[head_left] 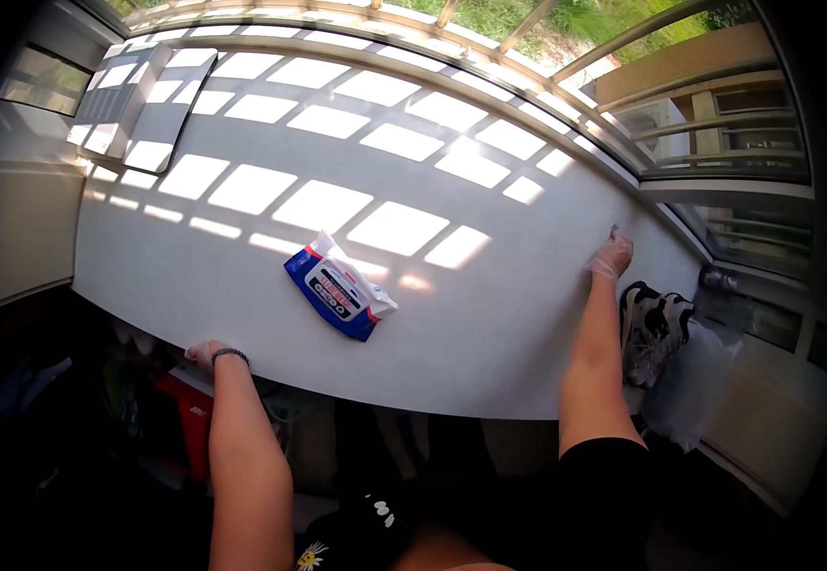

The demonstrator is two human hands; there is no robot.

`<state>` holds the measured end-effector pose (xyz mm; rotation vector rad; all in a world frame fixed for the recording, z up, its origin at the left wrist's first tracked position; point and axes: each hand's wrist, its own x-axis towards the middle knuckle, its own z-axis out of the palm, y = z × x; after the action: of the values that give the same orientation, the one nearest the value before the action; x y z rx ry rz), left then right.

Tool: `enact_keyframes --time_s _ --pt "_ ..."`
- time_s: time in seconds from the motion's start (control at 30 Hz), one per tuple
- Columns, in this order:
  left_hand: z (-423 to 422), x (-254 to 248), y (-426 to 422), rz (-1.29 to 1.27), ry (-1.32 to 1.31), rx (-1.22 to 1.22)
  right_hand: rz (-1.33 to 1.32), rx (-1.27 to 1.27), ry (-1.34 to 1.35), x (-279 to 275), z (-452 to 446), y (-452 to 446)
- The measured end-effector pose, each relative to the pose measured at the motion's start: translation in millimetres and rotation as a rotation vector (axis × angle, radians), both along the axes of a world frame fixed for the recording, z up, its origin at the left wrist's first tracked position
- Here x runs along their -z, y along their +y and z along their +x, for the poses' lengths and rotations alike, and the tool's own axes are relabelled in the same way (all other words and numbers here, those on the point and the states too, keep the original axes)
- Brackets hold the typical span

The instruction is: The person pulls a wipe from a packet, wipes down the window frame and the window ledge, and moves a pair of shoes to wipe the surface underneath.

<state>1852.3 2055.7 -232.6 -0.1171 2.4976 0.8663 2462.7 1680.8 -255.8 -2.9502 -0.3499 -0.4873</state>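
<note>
My right hand [613, 253] is at the right end of the pale grey table [489, 343], its fingers closed. A small dark bit shows at its fingertips, and something thin and see-through lies around the wrist; I cannot make out what either is. My left hand [202, 354], with a dark beaded bracelet [231, 354] on the wrist, is at the table's front left edge. Its fingers are mostly hidden. Between the hands, nearer the left one, a blue and white pack of wipes [337, 290] lies tilted on the tabletop, touched by neither hand.
A box [114, 95] and a flat grey panel [171, 109] are at the back left. Sneakers [656, 328] and a clear plastic bag [694, 381] stand beside my right forearm. Barred windows [718, 105] border the far and right sides. A red box [185, 419] sits below the front edge.
</note>
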Motion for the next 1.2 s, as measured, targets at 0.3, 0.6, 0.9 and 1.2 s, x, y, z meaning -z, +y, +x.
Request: enact_keyframes --time_s 0.3,0.6,0.9,1.2 --pt "-29.3 44.1 5.4 0.146 -0.013 -0.069 0.37 -0.961 0.035 -32.1 -230.1 217.6" --pt "-89.3 99.6 24.1 0.32 -0.071 0.002 0.241 -0.548 0.26 -39.6 -131.4 48.3" --pt "-66.1 21.1 -33.6 0.282 0.065 0.204 0.372 -1.069 0.137 -22.8 -180.8 99.8" --pt "33.6 -5.7 -152.8 0.462 -0.047 0.56 0.11 -0.194 0.403 -15.8 120.2 -55.6"
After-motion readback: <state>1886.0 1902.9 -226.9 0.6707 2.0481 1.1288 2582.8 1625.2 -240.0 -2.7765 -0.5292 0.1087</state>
